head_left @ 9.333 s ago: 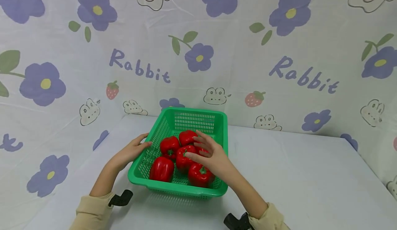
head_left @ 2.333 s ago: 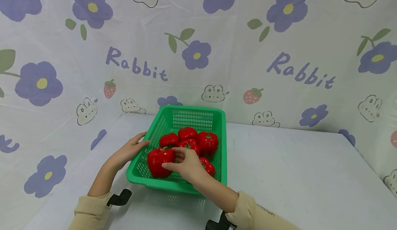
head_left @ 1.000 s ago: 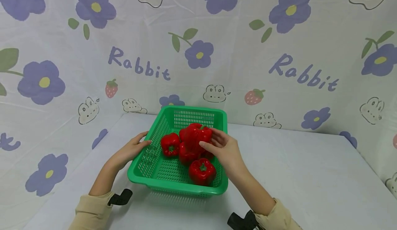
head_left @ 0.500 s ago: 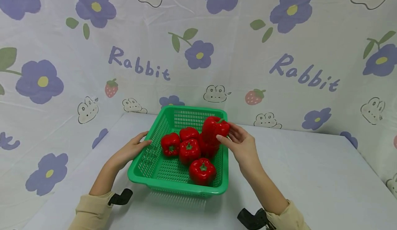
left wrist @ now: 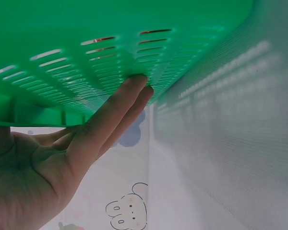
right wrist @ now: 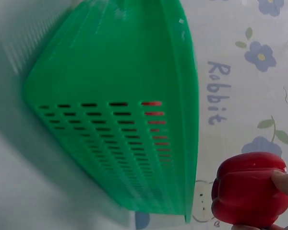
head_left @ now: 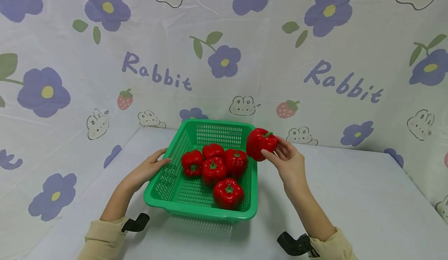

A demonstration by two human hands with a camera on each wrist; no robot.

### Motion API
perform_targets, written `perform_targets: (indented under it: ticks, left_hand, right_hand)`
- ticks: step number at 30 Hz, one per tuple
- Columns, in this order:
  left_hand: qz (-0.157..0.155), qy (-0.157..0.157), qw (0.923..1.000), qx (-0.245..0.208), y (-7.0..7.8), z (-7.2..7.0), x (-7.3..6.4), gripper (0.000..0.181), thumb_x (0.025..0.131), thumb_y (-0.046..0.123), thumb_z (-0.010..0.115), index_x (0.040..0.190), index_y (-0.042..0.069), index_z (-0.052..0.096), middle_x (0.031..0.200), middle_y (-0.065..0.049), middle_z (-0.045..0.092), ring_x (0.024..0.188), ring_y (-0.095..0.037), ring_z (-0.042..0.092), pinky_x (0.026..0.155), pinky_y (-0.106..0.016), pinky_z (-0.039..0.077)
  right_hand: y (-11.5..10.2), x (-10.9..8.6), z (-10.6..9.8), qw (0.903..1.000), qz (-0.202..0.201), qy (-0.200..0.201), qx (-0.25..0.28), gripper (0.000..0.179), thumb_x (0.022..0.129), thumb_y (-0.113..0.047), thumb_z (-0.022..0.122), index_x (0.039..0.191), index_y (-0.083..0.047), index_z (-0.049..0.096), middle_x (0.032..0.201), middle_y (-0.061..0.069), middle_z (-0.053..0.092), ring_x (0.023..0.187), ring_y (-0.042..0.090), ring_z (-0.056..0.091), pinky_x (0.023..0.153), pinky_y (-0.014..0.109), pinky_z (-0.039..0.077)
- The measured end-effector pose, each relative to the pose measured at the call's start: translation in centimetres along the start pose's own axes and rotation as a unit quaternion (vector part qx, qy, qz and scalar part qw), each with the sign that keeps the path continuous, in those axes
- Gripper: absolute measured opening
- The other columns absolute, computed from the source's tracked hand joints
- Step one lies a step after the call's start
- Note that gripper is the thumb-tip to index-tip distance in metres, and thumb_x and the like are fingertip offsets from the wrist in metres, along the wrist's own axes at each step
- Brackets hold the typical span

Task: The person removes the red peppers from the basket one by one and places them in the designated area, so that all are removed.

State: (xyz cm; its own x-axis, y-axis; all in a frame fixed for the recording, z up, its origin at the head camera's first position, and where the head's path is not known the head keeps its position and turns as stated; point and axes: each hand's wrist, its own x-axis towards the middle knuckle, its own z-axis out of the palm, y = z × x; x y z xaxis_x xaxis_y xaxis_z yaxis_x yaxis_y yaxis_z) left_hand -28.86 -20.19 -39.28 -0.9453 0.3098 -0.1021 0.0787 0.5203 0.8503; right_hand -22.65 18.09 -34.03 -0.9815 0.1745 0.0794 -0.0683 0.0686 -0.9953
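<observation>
A green plastic basket point(head_left: 201, 212) with slotted walls stands on the white table, several red bell peppers point(head_left: 228, 194) inside it. My left hand point(head_left: 148, 169) holds the basket's left rim: the thumb lies over the rim and, in the left wrist view, the fingers point(left wrist: 113, 117) reach along the outer wall. My right hand point(head_left: 288, 164) pinches one red bell pepper point(head_left: 259, 145) between thumb and fingers, its green stem turned right. It is raised at the basket's right rim, overlapping it in the head view. In the right wrist view this bell pepper point(right wrist: 249, 191) appears outside the basket wall.
A white cloth point(head_left: 266, 77) printed with purple flowers, rabbits and the word Rabbit hangs behind the table. White tabletop point(head_left: 350, 197) stretches to the right of the basket. Black wrist cameras point(head_left: 136, 223) sit at both sleeves.
My right hand took a bell pepper from the basket's front left, lifted it and carried it right past the rim. My left hand and the basket stay in place.
</observation>
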Motion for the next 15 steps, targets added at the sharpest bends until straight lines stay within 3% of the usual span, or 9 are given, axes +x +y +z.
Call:
perform_targets:
  ticks: [15]
  left_hand:
    - [-0.002,-0.003,1.0,0.002,0.1,0.0,-0.2,0.065,0.105,0.036,0.041,0.157,0.007,0.014,0.15,-0.028,0.035,0.123,-0.036,0.054,0.097,-0.048,0.049]
  right_hand:
    - [2.9,1.1,-1.8,0.9977,0.01,0.066,0.008,0.07,0.093,-0.015,0.067,0.153,-0.009,0.032,0.154,0.012,0.04,0.142,0.024,0.041,0.102,0.029,0.041]
